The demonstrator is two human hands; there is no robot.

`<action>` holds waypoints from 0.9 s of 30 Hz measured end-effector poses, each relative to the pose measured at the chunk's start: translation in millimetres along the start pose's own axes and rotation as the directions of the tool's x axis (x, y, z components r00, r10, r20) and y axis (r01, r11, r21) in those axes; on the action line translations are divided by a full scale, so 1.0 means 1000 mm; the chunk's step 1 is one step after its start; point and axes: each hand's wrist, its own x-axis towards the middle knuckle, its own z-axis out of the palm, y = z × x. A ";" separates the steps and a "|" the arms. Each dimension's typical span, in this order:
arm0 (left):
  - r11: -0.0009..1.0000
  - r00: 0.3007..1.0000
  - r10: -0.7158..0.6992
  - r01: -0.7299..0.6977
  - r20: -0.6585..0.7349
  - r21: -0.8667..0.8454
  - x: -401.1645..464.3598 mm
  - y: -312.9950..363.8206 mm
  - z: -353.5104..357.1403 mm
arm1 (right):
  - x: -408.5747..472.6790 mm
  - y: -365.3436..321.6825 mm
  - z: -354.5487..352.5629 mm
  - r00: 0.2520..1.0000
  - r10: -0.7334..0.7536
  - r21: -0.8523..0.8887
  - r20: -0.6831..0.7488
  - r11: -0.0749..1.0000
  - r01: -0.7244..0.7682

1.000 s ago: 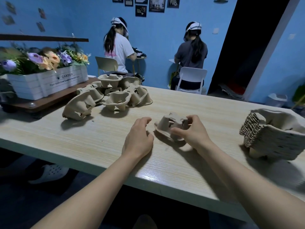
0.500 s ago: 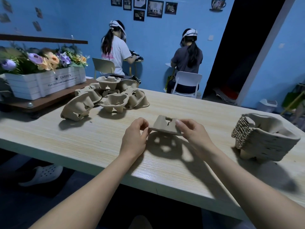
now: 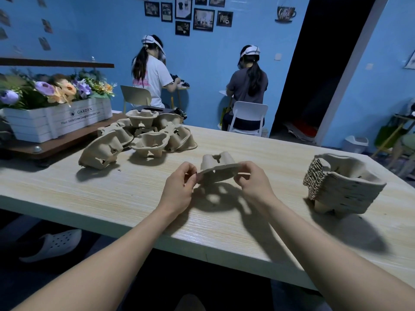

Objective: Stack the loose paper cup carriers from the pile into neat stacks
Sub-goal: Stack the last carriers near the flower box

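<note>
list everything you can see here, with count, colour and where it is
held cup carrier: one, tan, above the table's middle
loose carrier pile: several, tan, far left of table
neat carrier stack: one stack, tan, right of table
table: one, pale wood
flower box: one, white, on a side shelf at left
chairs: two, white and beige, by the blue wall
seated people: two, backs turned
shoe: one, white, on the floor
bin: one, white, far right
left hand: pinches the carrier's left edge
right hand: pinches its right edge
</note>
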 end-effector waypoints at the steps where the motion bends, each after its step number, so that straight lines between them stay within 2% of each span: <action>1: 1.000 1.000 0.000 0.000 0.004 -0.028 0.001 0.000 -0.001 | 0.001 -0.001 -0.002 1.000 0.002 -0.009 0.005 1.000 -0.002; 7: 0.989 0.999 -0.012 0.008 -0.029 -0.147 0.016 0.017 0.000 | 0.002 -0.003 -0.026 1.000 -0.024 -0.012 0.007 1.000 0.024; 12: 0.976 0.999 0.012 -0.002 0.041 -0.218 0.026 0.047 0.014 | 0.002 -0.007 -0.061 0.993 -0.094 0.018 -0.074 0.995 0.095; 17: 0.968 0.987 0.062 -0.023 0.149 -0.250 0.027 0.082 0.033 | 0.001 -0.013 -0.100 0.983 -0.041 0.131 -0.180 0.989 0.065; 21: 0.962 0.987 0.075 -0.034 0.140 -0.271 0.036 0.108 0.055 | -0.001 -0.012 -0.131 0.952 -0.013 0.078 -0.306 0.996 0.039; 27: 0.957 0.991 0.070 -0.034 0.118 -0.288 0.050 0.145 0.089 | -0.008 -0.011 -0.176 0.913 0.038 0.021 -0.406 0.999 -0.033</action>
